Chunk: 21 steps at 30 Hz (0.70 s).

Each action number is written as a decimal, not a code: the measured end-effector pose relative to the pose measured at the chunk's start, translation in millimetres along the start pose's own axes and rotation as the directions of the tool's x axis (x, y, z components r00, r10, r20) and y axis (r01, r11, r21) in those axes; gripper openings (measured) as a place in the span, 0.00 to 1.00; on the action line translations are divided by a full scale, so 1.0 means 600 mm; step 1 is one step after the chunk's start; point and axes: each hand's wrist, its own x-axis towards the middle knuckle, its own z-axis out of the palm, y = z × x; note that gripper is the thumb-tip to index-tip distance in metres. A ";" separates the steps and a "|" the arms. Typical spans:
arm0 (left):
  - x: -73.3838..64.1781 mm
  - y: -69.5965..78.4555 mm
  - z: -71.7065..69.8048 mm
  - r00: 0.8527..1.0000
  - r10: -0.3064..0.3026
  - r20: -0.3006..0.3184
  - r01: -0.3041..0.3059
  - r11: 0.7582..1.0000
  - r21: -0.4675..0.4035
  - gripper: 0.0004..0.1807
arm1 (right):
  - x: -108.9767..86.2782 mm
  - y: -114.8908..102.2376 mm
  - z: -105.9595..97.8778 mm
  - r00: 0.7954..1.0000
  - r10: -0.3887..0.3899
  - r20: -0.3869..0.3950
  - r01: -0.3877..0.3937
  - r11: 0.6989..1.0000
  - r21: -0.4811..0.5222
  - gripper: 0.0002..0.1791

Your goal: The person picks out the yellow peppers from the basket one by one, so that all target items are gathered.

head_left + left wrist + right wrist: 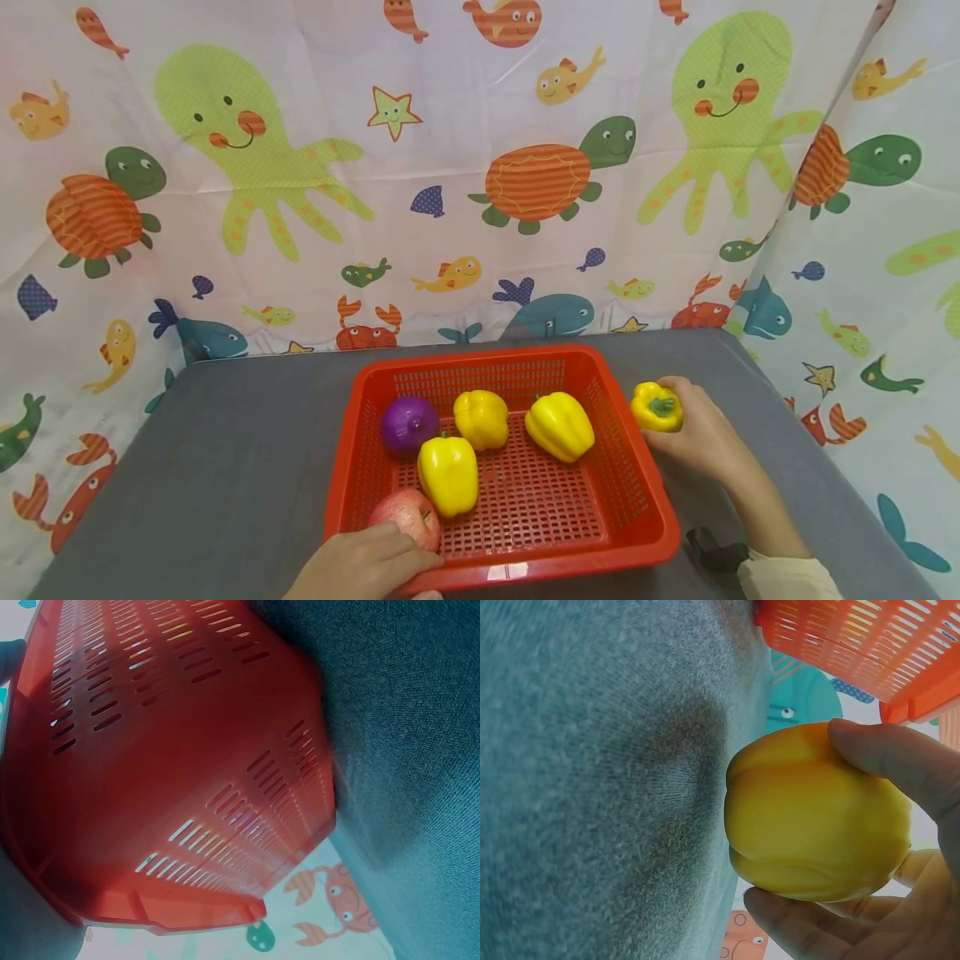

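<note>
While the left hand (360, 565) grips the basket (592, 561), the right hand (697, 432) holds a pepper (654, 406).

Looks to me like a small curtained-off booth, sort of a makeshift corner, because a pale curtain (450, 67) with a kiddie sea print, all smiley octopuses (225, 100), turtles (536, 182) and red crabs (367, 337), hangs along the back and down both sides of a desk (240, 417) covered in plain grey cloth (172, 517). The wrist views back that up, with the same cartoon print showing right past the edge of the cloth, whose weave you can see up close. Can't honestly say whether there's a home or an office behind it, since the curtain fills the whole background.
</note>
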 end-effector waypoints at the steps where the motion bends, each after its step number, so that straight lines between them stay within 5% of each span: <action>1: 0.000 0.000 0.000 1.000 -0.001 0.003 0.001 1.000 -0.002 0.15 | 0.000 0.001 0.000 1.000 0.001 0.000 -0.001 1.000 0.001 0.44; 21: 0.001 0.002 -0.001 0.999 -0.034 0.030 0.034 0.999 -0.012 0.16 | 0.002 0.007 0.004 1.000 0.017 0.016 -0.017 1.000 0.010 0.44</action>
